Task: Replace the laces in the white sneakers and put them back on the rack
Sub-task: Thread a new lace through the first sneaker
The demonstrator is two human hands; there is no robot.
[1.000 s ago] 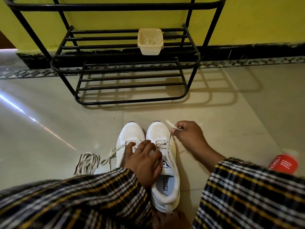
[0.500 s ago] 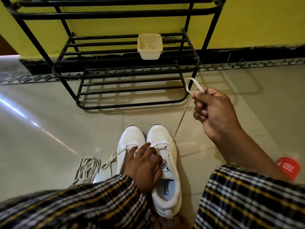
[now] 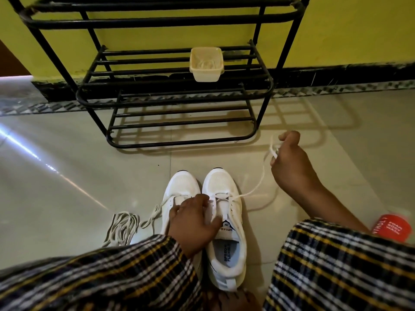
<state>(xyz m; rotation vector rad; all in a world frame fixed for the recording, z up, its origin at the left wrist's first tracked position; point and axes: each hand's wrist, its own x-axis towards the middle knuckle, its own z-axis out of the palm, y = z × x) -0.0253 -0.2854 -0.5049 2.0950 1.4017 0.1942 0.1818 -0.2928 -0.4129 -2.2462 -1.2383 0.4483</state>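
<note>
Two white sneakers stand side by side on the tiled floor, toes toward the rack: the left sneaker [image 3: 179,189] and the right sneaker [image 3: 222,185]. My left hand [image 3: 193,221] rests across both, fingers pressing near the right sneaker's tongue. My right hand [image 3: 289,162] is out to the right and low, pinching the end of a white lace [image 3: 258,185] that runs slack from the right sneaker's lower eyelets. A loose bundle of laces [image 3: 122,225] lies on the floor left of the sneakers, one strand leading to the left sneaker.
A black metal shoe rack [image 3: 179,97] stands against the yellow wall ahead, with a small cream plastic tub [image 3: 206,63] on its middle shelf. A red bottle [image 3: 391,227] lies on the floor at the right. My checked trouser legs fill the bottom.
My right hand pulled the lace up and away from the right sneaker, then dropped lower and further right, so the lace now hangs slack. My left hand stayed on the sneakers.
</note>
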